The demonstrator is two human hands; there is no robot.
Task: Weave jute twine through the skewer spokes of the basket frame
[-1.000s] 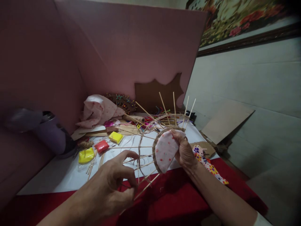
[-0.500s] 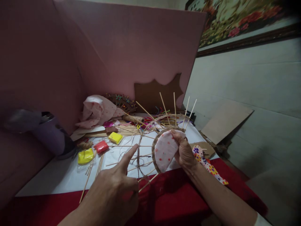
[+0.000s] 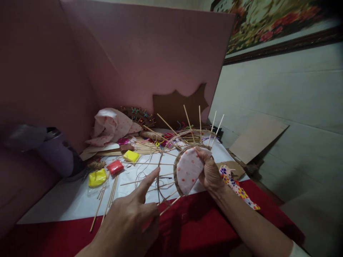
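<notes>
Right hand (image 3: 211,173) pinches cloth-covered disc (image 3: 188,172) above counter's (image 3: 66,207) near edge, left hand (image 3: 130,218) extends index finger to twine ring (image 3: 158,181), remaining fingers' grip unclear: seemingly twining sticks (image 3: 188,121), next move wanting even tension.

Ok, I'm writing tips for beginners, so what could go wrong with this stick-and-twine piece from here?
The thin sticks project past the twine ring, so one might snag or snap. The left hand has its index finger extended at that ring; pressing there could shift the twine. The right hand grips the dotted fabric panel at one side, so a push on the far sticks might twist it.
</notes>
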